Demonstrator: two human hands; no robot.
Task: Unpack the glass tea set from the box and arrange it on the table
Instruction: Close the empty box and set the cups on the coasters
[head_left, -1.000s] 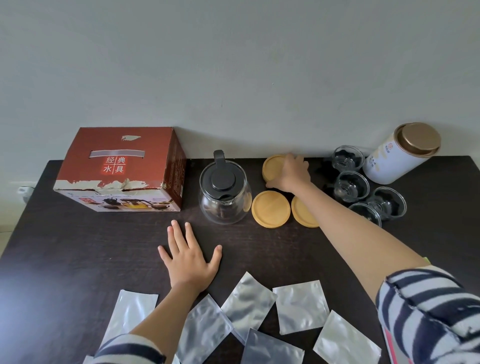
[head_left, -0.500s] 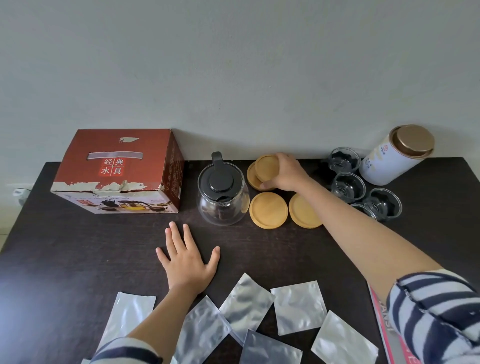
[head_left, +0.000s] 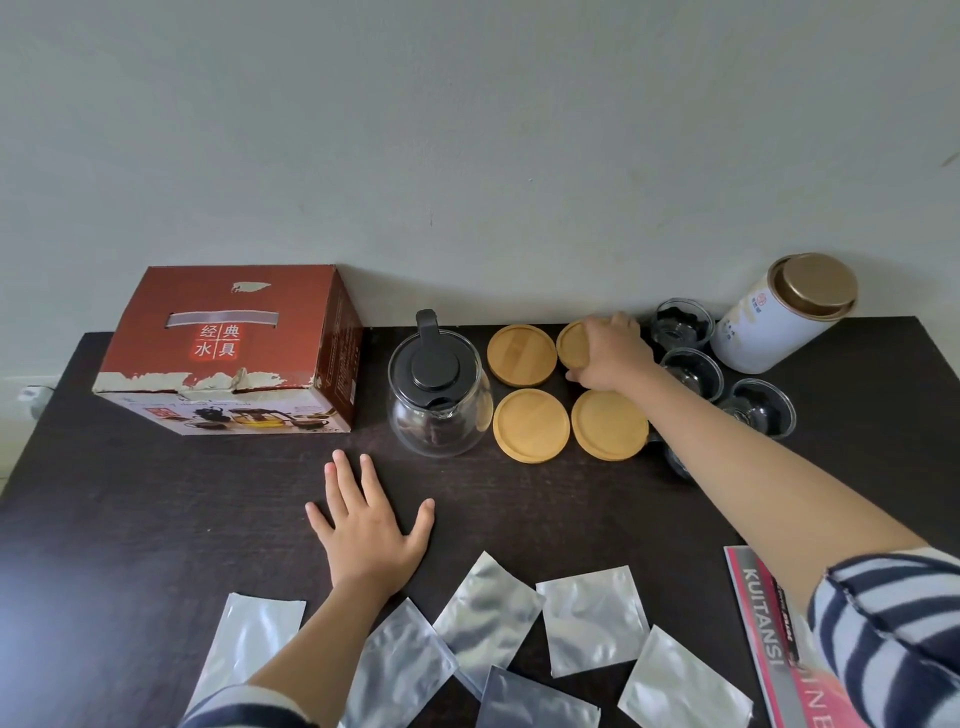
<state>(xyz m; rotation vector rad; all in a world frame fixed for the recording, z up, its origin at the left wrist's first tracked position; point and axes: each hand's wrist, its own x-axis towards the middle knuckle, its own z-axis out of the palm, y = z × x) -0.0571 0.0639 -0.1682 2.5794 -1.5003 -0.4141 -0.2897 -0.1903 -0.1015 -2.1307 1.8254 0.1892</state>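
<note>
The right hand reaches far across the dark table, fingers curled on the round bamboo coaster at the far right of four. The left hand lies flat, fingers apart, nearer the glass teapot.

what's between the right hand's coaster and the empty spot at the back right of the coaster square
Nothing visible. The right hand grips the coaster already over that spot, beside the back-left coaster, with the glass cups off to its right.
</note>
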